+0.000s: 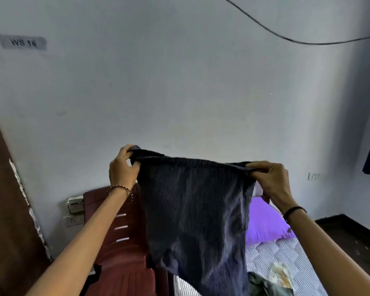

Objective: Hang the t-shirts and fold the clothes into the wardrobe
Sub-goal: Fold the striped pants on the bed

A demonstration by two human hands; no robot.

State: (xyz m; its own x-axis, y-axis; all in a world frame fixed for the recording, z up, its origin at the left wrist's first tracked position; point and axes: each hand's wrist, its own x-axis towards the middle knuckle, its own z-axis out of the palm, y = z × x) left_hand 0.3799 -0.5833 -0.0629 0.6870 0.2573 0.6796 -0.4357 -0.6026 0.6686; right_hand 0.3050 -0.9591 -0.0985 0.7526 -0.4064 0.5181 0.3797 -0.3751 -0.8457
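My left grip and my right grip hold a dark pinstriped garment up in front of me, at 6 o'clock in my view. Each grip pinches one end of its top edge, fingers and thumb curled round the bunched cloth, left end at 9 o'clock of the cloth, right end at 3 o'clock. The edge runs taut between them, and the rest hangs straight down past the bottom of the view. What kind of garment it is I cannot tell.

A beaded bracelet sits on my left wrist and a black band on my right.

Behind the cloth, at 7 o'clock, stands a red plastic chair against the wall, with wall sockets just beside its back. At 5 o'clock lies a bed with a striped sheet, a purple cover at its far end, and a printed packet touching a dark green cloth near the bottom.

At 10 o'clock a grey label on the wall reads "WS 16". A black cable sags across at 1 o'clock.
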